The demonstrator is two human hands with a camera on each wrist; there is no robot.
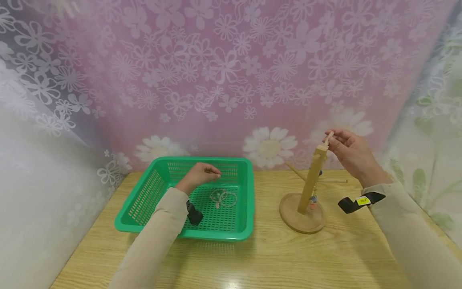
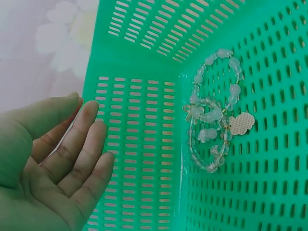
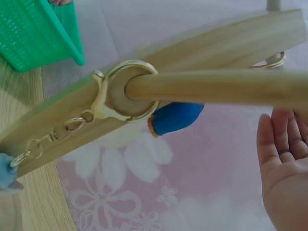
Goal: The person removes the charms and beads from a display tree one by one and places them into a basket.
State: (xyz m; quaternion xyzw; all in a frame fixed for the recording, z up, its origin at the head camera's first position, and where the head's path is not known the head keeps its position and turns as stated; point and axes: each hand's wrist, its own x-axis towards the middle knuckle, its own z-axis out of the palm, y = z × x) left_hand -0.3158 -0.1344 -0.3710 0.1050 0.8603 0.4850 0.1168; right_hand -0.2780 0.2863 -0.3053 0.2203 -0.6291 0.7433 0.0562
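My right hand [image 1: 348, 150] is at the top of a wooden peg stand [image 1: 311, 180], thumb and forefinger around an upper peg [image 1: 327, 139]. The right wrist view shows its other fingers [image 3: 286, 139] bent, while a nearer peg [image 3: 216, 86] hides the fingertips. A gold clasp ring [image 3: 127, 90] encircles that nearer peg, its chain leading to a light blue charm [image 3: 6, 171]. Behind hangs a blue piece [image 3: 177, 119] with an orange rim. My left hand [image 1: 202, 175] hovers over a green basket [image 1: 249, 200], fingers loosely bent and holding nothing. Beaded bracelets [image 2: 211, 113] with a metal tag [image 2: 241, 123] lie inside.
The stand's round base [image 1: 288, 212] rests on the wooden table [image 1: 267, 257], right of the basket. Other pegs, including a left one [image 1: 294, 170], stick out sideways. A flowered curtain [image 1: 216, 100] hangs behind the table. A black strap [image 1: 348, 204] hangs from the right wrist.
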